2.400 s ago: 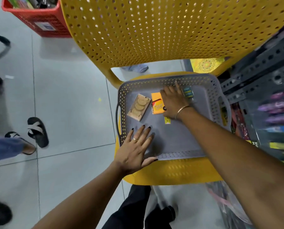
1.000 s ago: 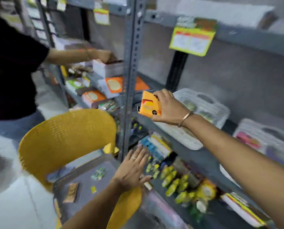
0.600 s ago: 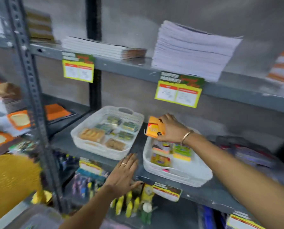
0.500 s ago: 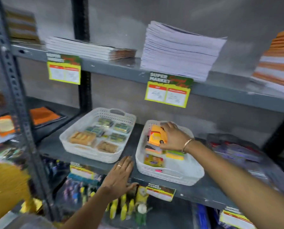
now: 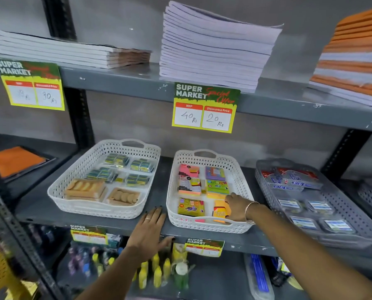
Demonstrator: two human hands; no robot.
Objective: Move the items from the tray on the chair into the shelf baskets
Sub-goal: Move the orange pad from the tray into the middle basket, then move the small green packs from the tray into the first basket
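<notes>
Left hand [image 5: 149, 232]: flat, fingers spread wide, palm down on front edge of middle shelf [image 5: 120, 227], between the two white baskets; holding nothing.
Right hand [image 5: 238, 207]: inside middle white basket [image 5: 241, 182], near front right corner; fingers closed around right side of orange pack [image 5: 220, 211].
Orange pack: resting on basket floor at front right corner, just beside yellow-green pack [image 5: 191, 207] on its left.
Middle white basket, rear rows: pink pack [image 5: 189, 171] and purple pack [image 5: 215, 173] at back; two further colourful packs between these and the front row.
Left white basket [image 5: 79, 180]: on same shelf, apart from middle basket; tan biscuit-like packs [image 5: 85, 188] along front edge, small green-blue packs [image 5: 117, 159] toward back.
Grey basket [image 5: 353, 219]: right of middle basket; clear-wrapped small items at front, red-and-blue packs [image 5: 293, 177] at back.
Price card [image 5: 205, 108]: hung from front edge of upper shelf, above middle basket; reads MRP 40, discounted price 20.
Upper shelf: white paper stack [image 5: 215, 48] at centre, lower notebook stack [image 5: 68, 50] to left, orange-and-white stack [image 5: 356, 59] at right edge.
</notes>
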